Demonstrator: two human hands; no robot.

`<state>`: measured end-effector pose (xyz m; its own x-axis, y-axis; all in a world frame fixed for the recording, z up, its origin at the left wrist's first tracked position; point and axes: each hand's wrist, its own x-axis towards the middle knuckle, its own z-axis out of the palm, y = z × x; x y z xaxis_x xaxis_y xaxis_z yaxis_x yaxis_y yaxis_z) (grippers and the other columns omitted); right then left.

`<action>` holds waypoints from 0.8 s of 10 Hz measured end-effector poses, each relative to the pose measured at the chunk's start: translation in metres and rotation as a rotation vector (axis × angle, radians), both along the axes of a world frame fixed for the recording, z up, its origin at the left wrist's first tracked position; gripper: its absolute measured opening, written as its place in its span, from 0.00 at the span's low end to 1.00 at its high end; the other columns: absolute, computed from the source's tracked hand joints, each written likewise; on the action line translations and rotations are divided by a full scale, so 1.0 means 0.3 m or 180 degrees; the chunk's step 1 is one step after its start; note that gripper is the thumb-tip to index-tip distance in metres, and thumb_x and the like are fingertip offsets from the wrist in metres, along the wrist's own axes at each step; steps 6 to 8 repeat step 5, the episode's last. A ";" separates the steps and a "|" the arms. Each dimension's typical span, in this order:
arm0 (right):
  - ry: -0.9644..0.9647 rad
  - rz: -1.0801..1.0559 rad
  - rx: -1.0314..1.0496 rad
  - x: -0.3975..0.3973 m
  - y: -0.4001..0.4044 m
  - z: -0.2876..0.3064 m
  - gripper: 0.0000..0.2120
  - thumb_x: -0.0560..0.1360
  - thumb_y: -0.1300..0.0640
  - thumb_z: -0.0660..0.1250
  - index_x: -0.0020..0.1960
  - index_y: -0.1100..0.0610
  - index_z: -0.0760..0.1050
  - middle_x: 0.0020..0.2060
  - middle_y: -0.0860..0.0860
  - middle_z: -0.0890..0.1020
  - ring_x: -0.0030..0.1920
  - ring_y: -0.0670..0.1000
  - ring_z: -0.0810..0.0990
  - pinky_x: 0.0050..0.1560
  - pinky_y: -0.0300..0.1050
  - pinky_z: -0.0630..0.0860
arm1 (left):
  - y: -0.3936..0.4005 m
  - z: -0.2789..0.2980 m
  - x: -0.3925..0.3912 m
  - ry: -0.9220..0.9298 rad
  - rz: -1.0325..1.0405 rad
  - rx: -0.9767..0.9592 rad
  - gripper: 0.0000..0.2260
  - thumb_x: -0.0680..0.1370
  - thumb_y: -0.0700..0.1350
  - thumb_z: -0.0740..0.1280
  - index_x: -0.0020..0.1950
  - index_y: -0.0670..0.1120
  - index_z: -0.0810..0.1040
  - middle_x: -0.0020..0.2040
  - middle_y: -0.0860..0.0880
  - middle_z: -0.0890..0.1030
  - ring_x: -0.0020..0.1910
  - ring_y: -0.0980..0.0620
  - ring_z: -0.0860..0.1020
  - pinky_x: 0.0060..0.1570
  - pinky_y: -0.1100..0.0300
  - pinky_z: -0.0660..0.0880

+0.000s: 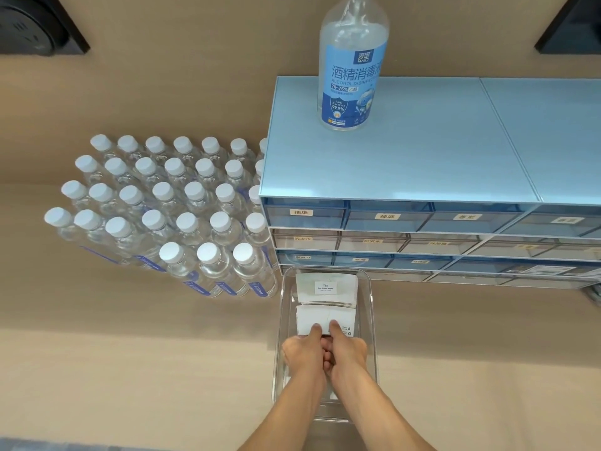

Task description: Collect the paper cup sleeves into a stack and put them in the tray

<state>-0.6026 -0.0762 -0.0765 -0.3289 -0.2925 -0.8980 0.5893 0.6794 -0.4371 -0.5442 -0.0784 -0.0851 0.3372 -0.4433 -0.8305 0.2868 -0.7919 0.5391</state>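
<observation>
- Both hands are reaching into a clear plastic tray [369, 307] on a beige counter.
- The left hand [304, 351] and right hand [348, 349] are pinching the near stack of white cup sleeves [320, 317], thumbs pressing on top.
- A second sleeve stack [327, 288] is lying at the tray's far end.
- Capped water bottles [169, 206] are standing to the left, blue drawers [406, 219] behind.

Both hands cover the near edge of the nearer sleeve stack [325, 319], so the grip beneath cannot be told. The disinfectant bottle [353, 70] is cut off at twelve o'clock. Lower drawer labels [372, 241] are too blurred to read; the drawer unit [422, 151] perhaps continues past three o'clock
</observation>
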 end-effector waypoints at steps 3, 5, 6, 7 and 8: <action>-0.0423 0.0275 -0.0165 -0.028 0.040 0.064 0.18 0.78 0.50 0.68 0.42 0.67 0.79 0.23 0.56 0.80 0.21 0.52 0.75 0.24 0.40 0.73 | 0.040 0.063 0.024 0.0288 -0.0227 -0.0065 0.18 0.77 0.45 0.72 0.31 0.36 0.80 0.22 0.43 0.77 0.17 0.50 0.73 0.20 0.64 0.71; -0.0345 0.0712 -0.0631 -0.042 0.084 0.156 0.13 0.81 0.57 0.61 0.48 0.66 0.77 0.29 0.58 0.83 0.22 0.52 0.77 0.25 0.42 0.73 | 0.075 0.165 0.088 0.0462 -0.0301 -0.0387 0.15 0.80 0.45 0.68 0.39 0.36 0.81 0.33 0.39 0.85 0.24 0.48 0.77 0.24 0.61 0.72; -0.0345 0.0712 -0.0631 -0.042 0.084 0.156 0.13 0.81 0.57 0.61 0.48 0.66 0.77 0.29 0.58 0.83 0.22 0.52 0.77 0.25 0.42 0.73 | 0.075 0.165 0.088 0.0462 -0.0301 -0.0387 0.15 0.80 0.45 0.68 0.39 0.36 0.81 0.33 0.39 0.85 0.24 0.48 0.77 0.24 0.61 0.72; -0.0345 0.0712 -0.0631 -0.042 0.084 0.156 0.13 0.81 0.57 0.61 0.48 0.66 0.77 0.29 0.58 0.83 0.22 0.52 0.77 0.25 0.42 0.73 | 0.075 0.165 0.088 0.0462 -0.0301 -0.0387 0.15 0.80 0.45 0.68 0.39 0.36 0.81 0.33 0.39 0.85 0.24 0.48 0.77 0.24 0.61 0.72; -0.0345 0.0712 -0.0631 -0.042 0.084 0.156 0.13 0.81 0.57 0.61 0.48 0.66 0.77 0.29 0.58 0.83 0.22 0.52 0.77 0.25 0.42 0.73 | 0.075 0.165 0.088 0.0462 -0.0301 -0.0387 0.15 0.80 0.45 0.68 0.39 0.36 0.81 0.33 0.39 0.85 0.24 0.48 0.77 0.24 0.61 0.72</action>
